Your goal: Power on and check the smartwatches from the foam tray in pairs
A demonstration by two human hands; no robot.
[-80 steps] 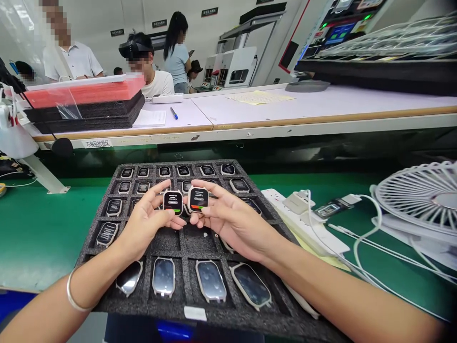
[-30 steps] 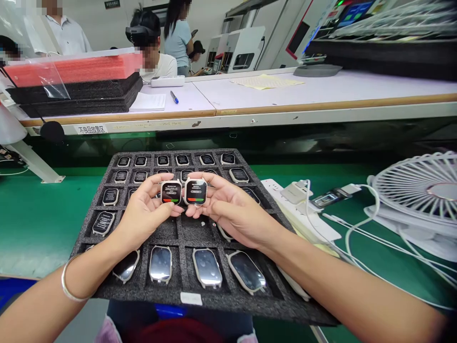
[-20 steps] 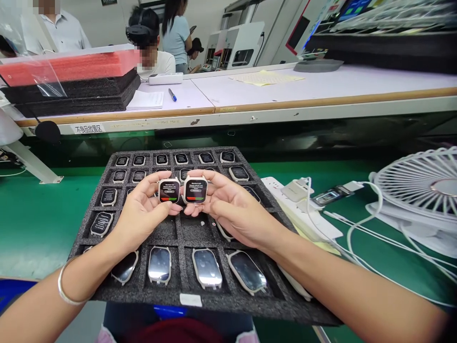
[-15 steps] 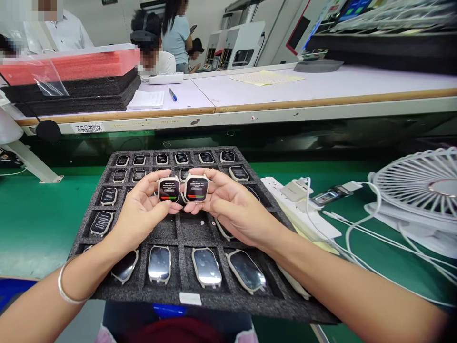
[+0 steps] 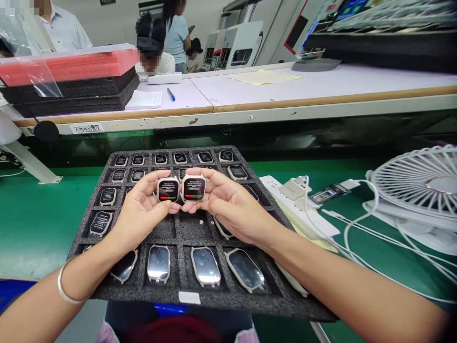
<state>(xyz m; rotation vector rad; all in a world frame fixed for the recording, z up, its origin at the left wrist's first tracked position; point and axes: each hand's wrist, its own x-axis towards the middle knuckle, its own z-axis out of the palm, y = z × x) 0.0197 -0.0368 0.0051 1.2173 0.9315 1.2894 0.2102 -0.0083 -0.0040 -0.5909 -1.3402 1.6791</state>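
Within L/R hands (image 5: 141, 206) (image 5: 232, 206), 1 watch (image 5: 168, 189) (image 5: 193, 188) ea.

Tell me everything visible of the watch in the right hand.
The watch has a pale, rounded-square case, its material unclear, with no strap visible. Its glossy dark screen is lit: white text, a grey button, a red-and-green bar. The right hand grips it, screen facing the camera, above the black foam tray, close beside another held watch.

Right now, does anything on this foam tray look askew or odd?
Yes: in the near row of the foam tray, the dark-screened watch right of the two mirror-bright watches lies slanted in its compartment. A small pale speck also shows below the right hand; I can't tell what it is.
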